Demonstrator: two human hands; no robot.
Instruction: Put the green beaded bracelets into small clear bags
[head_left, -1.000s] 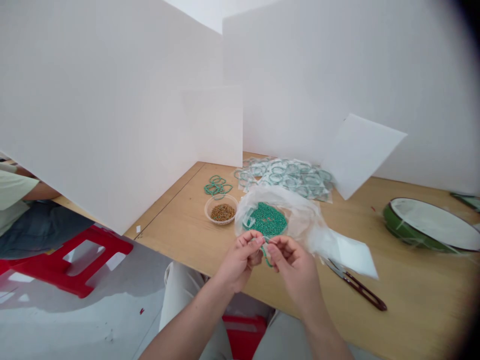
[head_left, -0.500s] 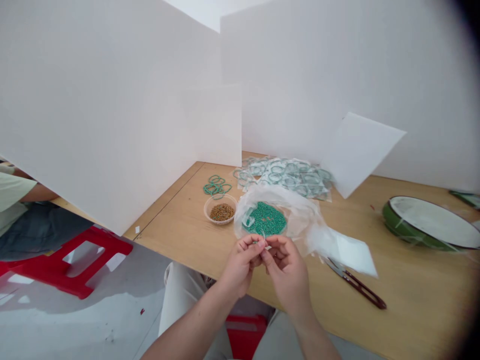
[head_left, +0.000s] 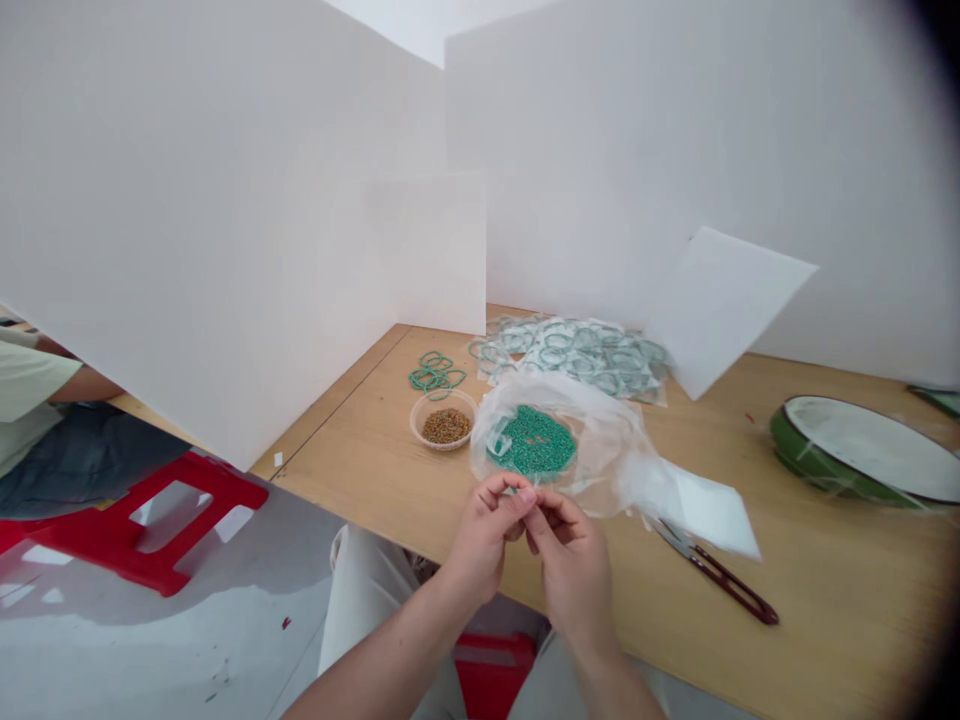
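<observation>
- Head view, looking down at a wooden table [head_left: 352,450].
- Left hand [head_left: 484,535] and right hand [head_left: 574,570] are held together above the table edge, fingers curled and clenched, tips pinching at the middle.
- Between the fingertips [head_left: 527,497] sits a small item, too small and too hidden to identify.
- Just beyond the hands lies a clear plastic bag [head_left: 592,420] holding a mound of green beads [head_left: 532,445].
- Left of the bag: a round tub [head_left: 442,425] of brown beads, with loose green loops [head_left: 437,373] behind it.
- Behind the bag: a spread of packets [head_left: 570,350] with green rings inside.
- Right of the hands: dark-handled snips [head_left: 712,570] on the table, beside a white sheet [head_left: 712,510].
- Far right: a green basin [head_left: 855,450], tilted.
- White boards [head_left: 210,220] stand around the table.
- Lower left, apart from the table: a seated co-worker's torso [head_left: 30,420], beside a red stool [head_left: 142,525].
</observation>
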